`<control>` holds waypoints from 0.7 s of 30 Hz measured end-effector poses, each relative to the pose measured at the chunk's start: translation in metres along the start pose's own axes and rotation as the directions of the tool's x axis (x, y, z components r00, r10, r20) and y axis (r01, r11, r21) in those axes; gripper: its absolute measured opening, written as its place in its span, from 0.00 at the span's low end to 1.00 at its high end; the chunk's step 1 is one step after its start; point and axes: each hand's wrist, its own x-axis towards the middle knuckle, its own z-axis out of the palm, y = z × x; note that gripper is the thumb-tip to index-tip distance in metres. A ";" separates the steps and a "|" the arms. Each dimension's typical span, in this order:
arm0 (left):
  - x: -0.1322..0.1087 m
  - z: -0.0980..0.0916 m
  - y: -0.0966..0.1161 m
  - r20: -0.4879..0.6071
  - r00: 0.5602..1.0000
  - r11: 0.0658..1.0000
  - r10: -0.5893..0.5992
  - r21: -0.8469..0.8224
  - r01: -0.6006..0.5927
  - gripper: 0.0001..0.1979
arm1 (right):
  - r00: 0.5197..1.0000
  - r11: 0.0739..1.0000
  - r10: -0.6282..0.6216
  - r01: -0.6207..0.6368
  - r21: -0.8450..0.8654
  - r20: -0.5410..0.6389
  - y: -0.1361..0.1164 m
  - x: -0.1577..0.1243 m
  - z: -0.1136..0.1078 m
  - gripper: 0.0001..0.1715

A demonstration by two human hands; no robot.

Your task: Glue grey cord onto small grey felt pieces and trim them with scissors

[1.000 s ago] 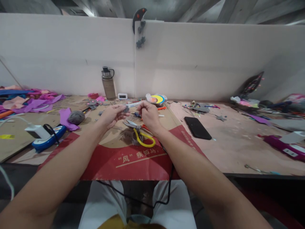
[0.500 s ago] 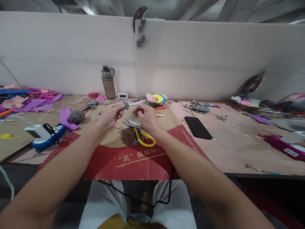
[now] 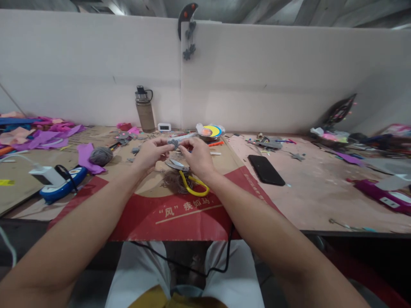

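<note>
Between my fingertips is a small grey felt-like piece [image 3: 174,143], its exact shape partly covered by the fingers. My left hand [image 3: 152,155] pinches it from the left. From the right, my right hand [image 3: 198,158] grips it with thumb and finger. Just below the hands lie yellow-handled scissors [image 3: 195,188], blades pointing up and left, resting over a loose tangle of grey yarn [image 3: 175,182]. Under them is a red and tan paper sheet [image 3: 192,229] with printed characters.
A grey yarn ball [image 3: 101,156] and purple felt [image 3: 87,155] lie left, near a blue power strip [image 3: 69,186]. A bottle [image 3: 145,111] stands at the back. Right are a black phone [image 3: 266,170], a grey star [image 3: 297,156] and a magenta tool [image 3: 382,194].
My right hand has come up to the grey piece and now grips it too. My left hand has shifted slightly right with the piece. The camera view has tilted a little.
</note>
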 end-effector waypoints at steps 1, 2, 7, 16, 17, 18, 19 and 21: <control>0.000 0.000 0.000 0.007 1.000 1.000 0.002 0.010 -0.002 0.14 | 1.000 1.000 -0.002 0.002 -0.007 -0.001 0.001 0.000 0.000 0.05; 0.000 0.001 0.000 0.016 1.000 1.000 0.000 0.012 0.000 0.14 | 1.000 1.000 0.002 -0.002 -0.013 -0.003 0.001 0.001 0.001 0.05; -0.002 0.003 0.001 0.031 0.998 0.998 -0.047 -0.028 0.048 0.15 | 0.997 0.995 0.076 -0.075 0.069 -0.010 0.002 0.003 0.002 0.08; -0.002 0.004 0.000 0.002 1.000 1.000 -0.016 -0.015 0.016 0.15 | 0.996 0.996 0.081 -0.082 0.040 0.030 -0.005 0.002 0.002 0.08; -0.001 0.004 -0.001 0.003 1.000 1.000 -0.012 -0.017 0.012 0.15 | 0.996 0.995 0.089 -0.090 0.034 0.032 -0.005 0.002 0.002 0.09; -0.001 0.003 -0.001 0.001 1.000 1.000 -0.004 -0.017 0.004 0.14 | 0.995 0.995 0.097 -0.098 0.030 0.032 -0.004 0.002 0.002 0.09; 0.000 0.003 -0.001 -0.006 1.000 1.000 0.009 -0.013 -0.009 0.14 | 0.994 0.994 0.106 -0.107 0.026 0.029 -0.004 0.003 0.001 0.08; 0.000 0.003 -0.001 -0.036 0.998 0.998 0.058 0.023 -0.057 0.12 | 0.992 0.992 0.128 -0.128 0.017 0.009 -0.003 0.004 0.001 0.08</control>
